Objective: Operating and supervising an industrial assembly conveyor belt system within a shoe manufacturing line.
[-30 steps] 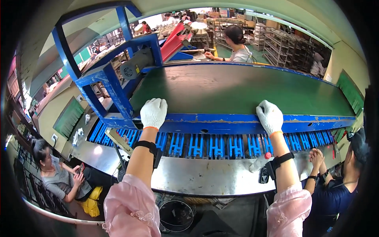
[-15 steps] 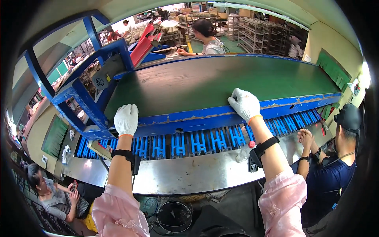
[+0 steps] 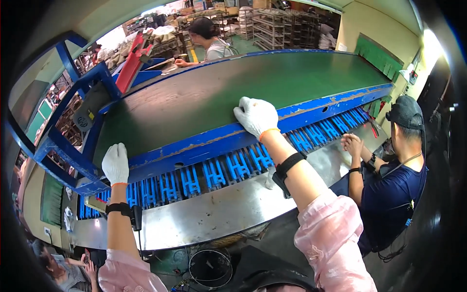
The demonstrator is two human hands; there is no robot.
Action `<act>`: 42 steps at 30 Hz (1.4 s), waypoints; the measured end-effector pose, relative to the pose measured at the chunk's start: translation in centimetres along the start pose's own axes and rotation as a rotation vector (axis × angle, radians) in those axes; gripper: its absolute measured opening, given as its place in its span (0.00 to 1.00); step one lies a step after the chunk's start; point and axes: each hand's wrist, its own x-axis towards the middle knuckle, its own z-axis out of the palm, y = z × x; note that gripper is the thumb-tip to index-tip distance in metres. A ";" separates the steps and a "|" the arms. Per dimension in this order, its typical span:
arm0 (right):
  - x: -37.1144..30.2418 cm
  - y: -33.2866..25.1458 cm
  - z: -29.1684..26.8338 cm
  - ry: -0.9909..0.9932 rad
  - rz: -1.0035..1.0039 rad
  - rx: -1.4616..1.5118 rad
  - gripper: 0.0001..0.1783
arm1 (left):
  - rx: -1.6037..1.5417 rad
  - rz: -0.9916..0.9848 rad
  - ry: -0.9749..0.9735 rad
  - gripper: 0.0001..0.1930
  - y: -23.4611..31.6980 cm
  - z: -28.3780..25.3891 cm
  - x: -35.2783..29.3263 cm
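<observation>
A green conveyor belt (image 3: pixel 311 73) stretches across in front of me, bordered by a scuffed blue metal frame (image 3: pixel 194 150). My left hand (image 3: pixel 116 164), in a white knit glove, rests at the frame's near left corner with its fingers curled over the edge. Farther right, my right hand (image 3: pixel 257 117), gloved alike, is closed over the same near edge, knuckles up on the belt side. No loose item shows in either hand. Below the frame runs a row of blue forked brackets (image 3: pixel 213 173), above a shiny metal worktop (image 3: pixel 209 214).
A co-worker in a black cap (image 3: pixel 389 185) sits at the right, hands together. Another person (image 3: pixel 211 41) works beyond the belt, and one sits at lower left. A red chute (image 3: pixel 134 61) and motor (image 3: pixel 90 107) stand left. A black bin (image 3: pixel 210 268) is underneath.
The view has swung to the right, so the conveyor appears tilted and shifted left. Both my hands stay on the same edge of the frame. The co-worker at the right shows more fully.
</observation>
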 end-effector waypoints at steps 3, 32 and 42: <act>0.0 0.3 -0.2 -0.019 0.032 0.004 0.16 | -0.008 -0.029 -0.018 0.18 0.8 -0.1 -0.1; -0.7 0.7 0.4 0.174 -0.052 0.143 0.13 | 0.011 -0.090 -0.016 0.21 0.8 -0.1 -0.1; -0.7 0.2 0.3 0.119 -0.033 0.104 0.12 | 0.037 -0.052 0.003 0.19 0.3 -0.3 -0.3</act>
